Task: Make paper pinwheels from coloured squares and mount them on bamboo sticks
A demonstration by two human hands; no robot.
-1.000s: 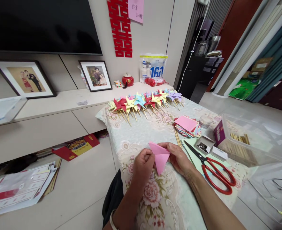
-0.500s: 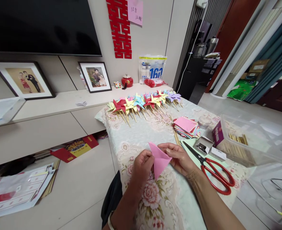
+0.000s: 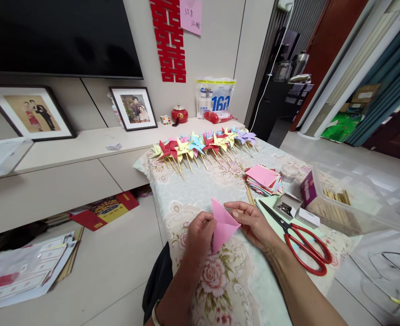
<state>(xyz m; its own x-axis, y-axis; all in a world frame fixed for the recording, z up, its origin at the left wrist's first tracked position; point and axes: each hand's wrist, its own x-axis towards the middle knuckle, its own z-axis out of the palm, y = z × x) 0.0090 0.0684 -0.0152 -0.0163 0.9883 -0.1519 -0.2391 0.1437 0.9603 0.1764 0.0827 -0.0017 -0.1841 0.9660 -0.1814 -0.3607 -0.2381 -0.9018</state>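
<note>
Pretty lived-in living room here. Big dark TV (image 3: 60,36) on a beige panelled wall (image 3: 213,40), with a red paper-cut double-happiness sign (image 3: 168,40) and a pink note (image 3: 190,16) beside it. Under that runs a long pale cabinet (image 3: 84,176) with two framed photos (image 3: 132,107) leaning on its ledge. Light tiled floor (image 3: 118,262), papers piled at the left. Teal curtains (image 3: 390,90) on the right, plain daylight overall.

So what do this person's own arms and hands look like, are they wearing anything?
Both forearms are bare, with no sleeves in view and no gloves. The left hand and right hand are bare too, and no rings can be made out. The only thing worn is a pale band around the left wrist, at the bottom edge of the picture; whether it is a bracelet or a watch strap cannot be told.
</note>
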